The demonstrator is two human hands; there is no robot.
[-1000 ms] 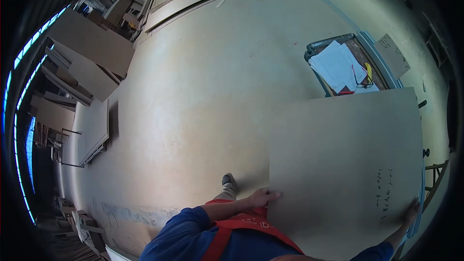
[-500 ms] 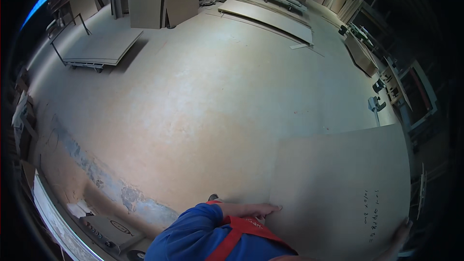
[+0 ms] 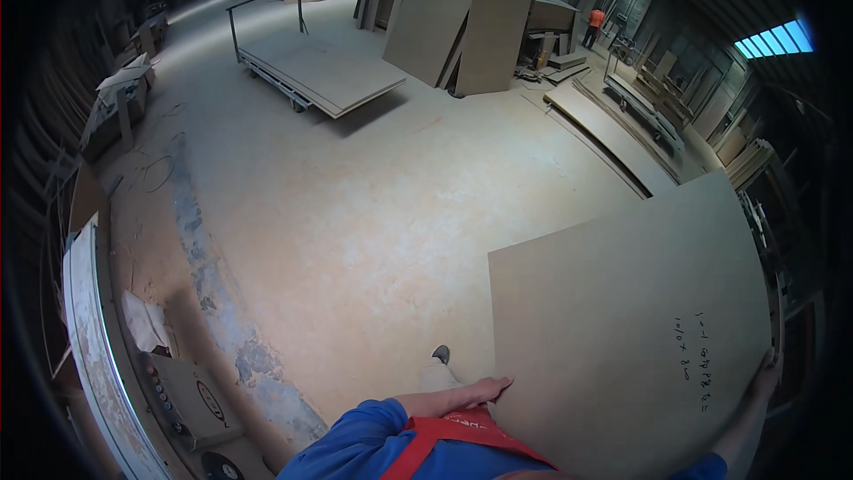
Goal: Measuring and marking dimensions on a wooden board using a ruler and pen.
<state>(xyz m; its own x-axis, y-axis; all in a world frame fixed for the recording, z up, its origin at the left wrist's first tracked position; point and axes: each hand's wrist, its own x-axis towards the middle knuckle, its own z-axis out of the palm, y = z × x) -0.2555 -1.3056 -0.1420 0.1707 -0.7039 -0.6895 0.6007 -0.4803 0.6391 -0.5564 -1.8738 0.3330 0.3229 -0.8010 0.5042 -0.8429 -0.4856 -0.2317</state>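
Observation:
A large flat brown board (image 3: 604,302) with handwriting in dark marker near its right side is held in front of me, to the right. Its left edge is gripped by my left hand (image 3: 494,389), the fingers going behind the panel. My right hand (image 3: 766,375) grasps the opposite edge, lower right, where the fingers are partly hidden. The board's lower end reaches down to my body, beside my red apron (image 3: 453,431). One shoe (image 3: 441,354) shows on the floor left of the board.
A wheeled cart (image 3: 306,76) loaded with sheets stands ahead to the left. Tall panels (image 3: 498,22) lean beyond it. Long boards (image 3: 604,138) lie low at right, near another cart (image 3: 644,107). A person in orange (image 3: 594,27) stands far off. A machine with buttons (image 3: 191,400) is at lower left.
My view has swung left and up, so the cart and leaning panels sit farther right. The board has turned with me and its far edge appears higher. Both hands keep their hold.

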